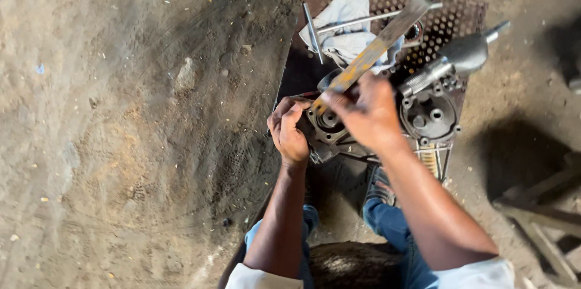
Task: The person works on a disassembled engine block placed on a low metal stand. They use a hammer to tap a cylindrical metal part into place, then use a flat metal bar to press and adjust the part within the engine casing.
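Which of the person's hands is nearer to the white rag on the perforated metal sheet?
The right hand. It grips the flat metal bar, which runs up to the white rag. The left hand sits lower and further left, on the metal engine part.

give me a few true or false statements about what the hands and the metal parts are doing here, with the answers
1. The right hand holds a long flat metal bar over the engine part. True.
2. The left hand hangs free, away from the engine part. False: it rests at the part's left edge, touching it.
3. A pale cloth lies on the perforated metal plate. True.
4. The work sits on a wooden bench. False: the plate lies on dirt ground.
5. A T-shaped metal tool lies on the cloth. True.
6. The flat bar is clean and shiny. False: it looks rusty with yellowish patches.
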